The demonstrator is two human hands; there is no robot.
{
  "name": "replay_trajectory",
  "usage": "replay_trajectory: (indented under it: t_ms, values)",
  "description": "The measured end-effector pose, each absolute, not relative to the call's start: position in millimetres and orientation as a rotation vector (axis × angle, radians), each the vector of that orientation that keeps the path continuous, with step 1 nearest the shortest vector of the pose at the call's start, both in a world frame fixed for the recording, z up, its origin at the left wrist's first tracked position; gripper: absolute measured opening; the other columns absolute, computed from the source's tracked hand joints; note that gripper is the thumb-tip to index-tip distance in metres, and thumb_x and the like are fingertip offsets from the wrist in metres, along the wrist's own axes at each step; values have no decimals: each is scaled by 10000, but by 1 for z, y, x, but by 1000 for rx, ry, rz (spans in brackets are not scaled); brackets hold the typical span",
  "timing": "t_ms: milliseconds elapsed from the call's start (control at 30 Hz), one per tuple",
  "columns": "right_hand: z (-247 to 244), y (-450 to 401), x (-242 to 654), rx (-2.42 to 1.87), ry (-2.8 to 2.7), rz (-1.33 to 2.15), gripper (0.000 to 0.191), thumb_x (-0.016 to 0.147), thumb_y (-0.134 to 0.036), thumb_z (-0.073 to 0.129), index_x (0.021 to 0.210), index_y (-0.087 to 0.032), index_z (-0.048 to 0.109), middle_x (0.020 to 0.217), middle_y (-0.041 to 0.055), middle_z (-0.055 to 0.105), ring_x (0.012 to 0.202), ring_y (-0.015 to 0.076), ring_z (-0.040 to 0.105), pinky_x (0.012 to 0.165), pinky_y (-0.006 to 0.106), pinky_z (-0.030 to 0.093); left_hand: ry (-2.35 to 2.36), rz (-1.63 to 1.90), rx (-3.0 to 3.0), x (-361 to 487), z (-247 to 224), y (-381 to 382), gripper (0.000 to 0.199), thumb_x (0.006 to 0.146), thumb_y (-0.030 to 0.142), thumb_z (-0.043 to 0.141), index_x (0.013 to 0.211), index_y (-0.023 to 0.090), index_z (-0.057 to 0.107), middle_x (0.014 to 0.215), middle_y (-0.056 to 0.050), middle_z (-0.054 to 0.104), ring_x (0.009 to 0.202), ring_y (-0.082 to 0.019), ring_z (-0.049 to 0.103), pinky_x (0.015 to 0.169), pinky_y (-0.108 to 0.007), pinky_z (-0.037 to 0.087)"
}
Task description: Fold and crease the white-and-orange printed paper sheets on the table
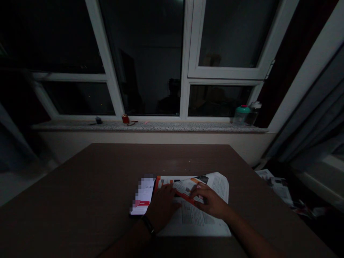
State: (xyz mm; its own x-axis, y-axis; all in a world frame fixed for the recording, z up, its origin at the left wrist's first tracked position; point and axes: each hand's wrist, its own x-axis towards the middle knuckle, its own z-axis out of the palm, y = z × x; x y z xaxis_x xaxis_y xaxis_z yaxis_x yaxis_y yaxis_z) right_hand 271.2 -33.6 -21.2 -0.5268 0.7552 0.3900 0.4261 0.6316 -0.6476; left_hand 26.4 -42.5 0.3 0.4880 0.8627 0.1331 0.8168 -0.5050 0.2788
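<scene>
Teal-lidded jar (241, 115) beside white-capped bottle (252, 115) on speckled sill (174, 126); grey curtain (309, 114) at right.

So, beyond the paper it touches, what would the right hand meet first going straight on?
Probably the left hand, which lies ahead of the right hand across the partly folded paper; their exact heights are unclear.

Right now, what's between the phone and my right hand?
Your left hand, resting on the printed paper, lies between the phone and your right hand; the head view shows it.
</scene>
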Motion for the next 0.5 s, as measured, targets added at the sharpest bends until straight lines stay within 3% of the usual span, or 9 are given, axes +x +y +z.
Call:
replay_trajectory:
  t_ms: [267, 500]
  values:
    - [-19, -34, 271, -925, -2191, 640, 156, 822, -160, 627, 955, -238, 653, 966, 39, 630, 972, 206, 566, 875, 364, 446, 1483, 303, 2569, 25, -8, -39, 443, 868, 321, 639, 1277, 200, 520, 1478, -103, 403, 1342, -341, 366, 1091, -533, 305]
    - [-19, -34, 271, -972, -2187, 638, 166, 799, -150, 643, 939, -237, 659, 952, 40, 626, 949, 215, 565, 849, 362, 450, 1511, 344, 2599, 26, -4, -39, 375, 847, 351, 656, 1185, 206, 579, 1450, -91, 432, 1306, -335, 390, 1074, -524, 317]
